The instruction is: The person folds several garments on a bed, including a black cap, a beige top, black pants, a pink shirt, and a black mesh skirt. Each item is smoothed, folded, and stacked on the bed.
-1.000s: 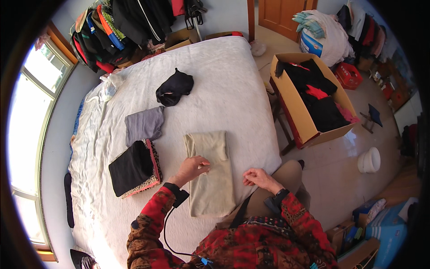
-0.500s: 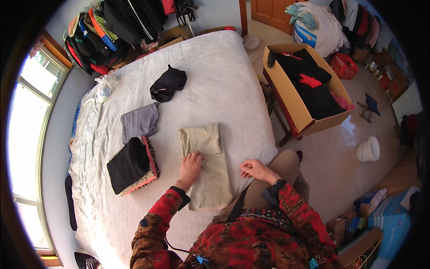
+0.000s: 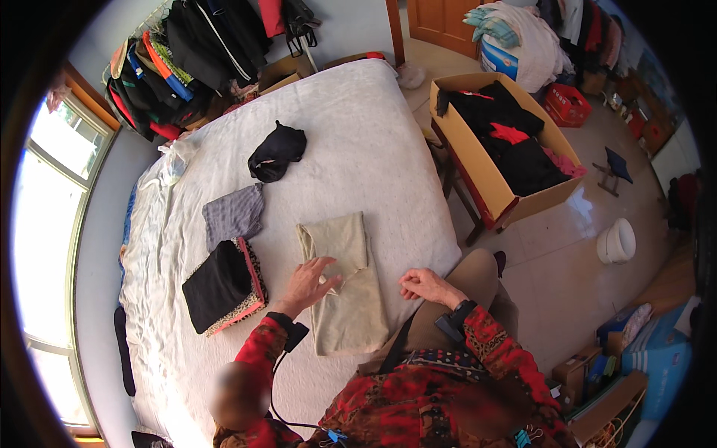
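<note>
A pale beige garment lies flat on the bed in front of me, its far end folded over in a rough square. Over its left edge is my left hand, fingers spread and thumb apart, gripping nothing. My right hand is loosely curled beside my thigh at the bed's edge, with nothing visible in it. To the left sits a stack of folded clothes: a black piece on top, with pink and leopard-print cloth beneath. Just beyond the stack lies a grey striped cloth.
A crumpled black garment lies farther up the white bed cover. Right of the bed stands a cardboard box of black and red clothes. A white bucket is on the floor, and clothes hang on a rack at the far left.
My left hand has lifted its fingers from the beige garment and spread them, shifting slightly left. The right hand stays in place. The view has tilted a little.
</note>
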The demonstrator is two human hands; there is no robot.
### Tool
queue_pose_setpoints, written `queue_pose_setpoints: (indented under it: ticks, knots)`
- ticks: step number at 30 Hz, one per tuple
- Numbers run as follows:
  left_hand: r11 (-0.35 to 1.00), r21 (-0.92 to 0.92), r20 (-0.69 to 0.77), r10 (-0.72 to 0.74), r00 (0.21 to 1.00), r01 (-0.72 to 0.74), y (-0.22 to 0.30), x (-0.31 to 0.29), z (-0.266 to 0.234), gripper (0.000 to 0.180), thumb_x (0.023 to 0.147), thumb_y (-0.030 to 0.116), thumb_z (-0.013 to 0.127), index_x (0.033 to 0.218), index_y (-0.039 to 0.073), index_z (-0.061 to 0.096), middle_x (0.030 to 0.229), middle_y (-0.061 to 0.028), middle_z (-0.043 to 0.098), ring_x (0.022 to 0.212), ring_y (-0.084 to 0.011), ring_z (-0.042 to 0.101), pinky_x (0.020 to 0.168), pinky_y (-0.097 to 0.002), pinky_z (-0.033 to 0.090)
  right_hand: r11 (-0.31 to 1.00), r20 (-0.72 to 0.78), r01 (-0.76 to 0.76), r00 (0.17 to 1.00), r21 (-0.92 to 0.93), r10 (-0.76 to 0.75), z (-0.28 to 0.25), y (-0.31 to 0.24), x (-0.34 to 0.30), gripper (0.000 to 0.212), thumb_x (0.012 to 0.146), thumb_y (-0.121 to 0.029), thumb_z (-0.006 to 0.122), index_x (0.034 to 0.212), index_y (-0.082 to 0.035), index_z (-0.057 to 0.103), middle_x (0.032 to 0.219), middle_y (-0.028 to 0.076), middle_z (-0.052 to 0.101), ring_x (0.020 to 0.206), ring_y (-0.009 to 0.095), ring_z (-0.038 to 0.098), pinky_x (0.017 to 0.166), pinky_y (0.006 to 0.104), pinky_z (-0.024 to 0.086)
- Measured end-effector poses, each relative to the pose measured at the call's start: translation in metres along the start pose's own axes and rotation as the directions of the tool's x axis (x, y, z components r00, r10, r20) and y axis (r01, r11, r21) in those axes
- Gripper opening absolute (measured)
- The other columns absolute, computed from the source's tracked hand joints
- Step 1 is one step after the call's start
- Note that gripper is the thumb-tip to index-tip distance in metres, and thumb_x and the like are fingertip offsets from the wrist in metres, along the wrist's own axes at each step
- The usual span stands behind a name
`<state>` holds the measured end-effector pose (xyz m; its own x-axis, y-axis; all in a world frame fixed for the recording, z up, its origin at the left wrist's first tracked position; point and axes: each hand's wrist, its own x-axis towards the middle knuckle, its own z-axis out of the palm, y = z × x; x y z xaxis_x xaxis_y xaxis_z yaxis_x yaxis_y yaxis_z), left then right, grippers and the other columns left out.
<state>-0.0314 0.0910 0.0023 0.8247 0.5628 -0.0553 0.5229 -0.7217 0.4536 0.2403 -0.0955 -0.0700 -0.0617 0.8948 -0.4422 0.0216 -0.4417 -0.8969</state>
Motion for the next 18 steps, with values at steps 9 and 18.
queue_pose_setpoints:
  ticks: [9,18]
  knots:
    - [0.944,0.318,-0.066,0.109,0.992,-0.083,0.013,0.064,0.048,0.064,0.083,0.038,0.067,0.138,0.015,0.043,0.146,-0.0128,0.038,0.136,-0.0306,0.035,0.111,-0.0457,0.03,0.999,-0.036,0.032,0.999,0.019,-0.031,0.002,0.004,0.0,0.025,0.096,-0.022,0.055,0.103,0.002,0.06,0.086,0.009,0.068,0.074,0.014,0.066,0.065,0.027,0.052]
    - [0.928,0.277,0.179,0.206,0.962,-0.25,0.016,-0.079,0.047,0.069,0.084,0.047,0.063,0.139,0.012,0.041,0.147,-0.0139,0.037,0.136,-0.0315,0.036,0.113,-0.0471,0.026,1.0,-0.033,0.006,0.999,-0.013,-0.006,0.001,0.004,0.001,0.024,0.095,-0.02,0.056,0.105,0.001,0.06,0.088,0.009,0.067,0.075,0.014,0.066,0.065,0.0268,0.052]
